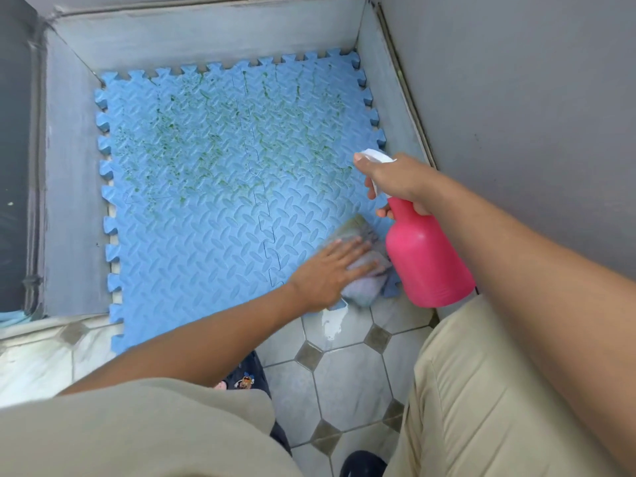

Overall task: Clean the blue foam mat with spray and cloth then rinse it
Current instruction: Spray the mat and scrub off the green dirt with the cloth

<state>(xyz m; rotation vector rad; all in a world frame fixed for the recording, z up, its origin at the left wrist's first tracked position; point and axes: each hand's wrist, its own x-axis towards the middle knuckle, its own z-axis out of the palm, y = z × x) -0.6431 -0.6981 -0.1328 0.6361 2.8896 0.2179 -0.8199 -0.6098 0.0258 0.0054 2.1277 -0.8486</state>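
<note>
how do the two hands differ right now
The left hand lies flat, fingers straight, on the cloth on the blue mat; the right hand curls round the pink spray bottle, raised off the mat. Both are by the mat's right edge.

Grey walls [516,80] enclose a tiled floor [347,383]; a white smear [332,325] marks one tile near a dark slipper [249,375].

Left hand [330,266] flat on cloth [364,270] at blue foam mat [213,187] corner; right hand [395,182] holds pink spray bottle [426,259].
</note>
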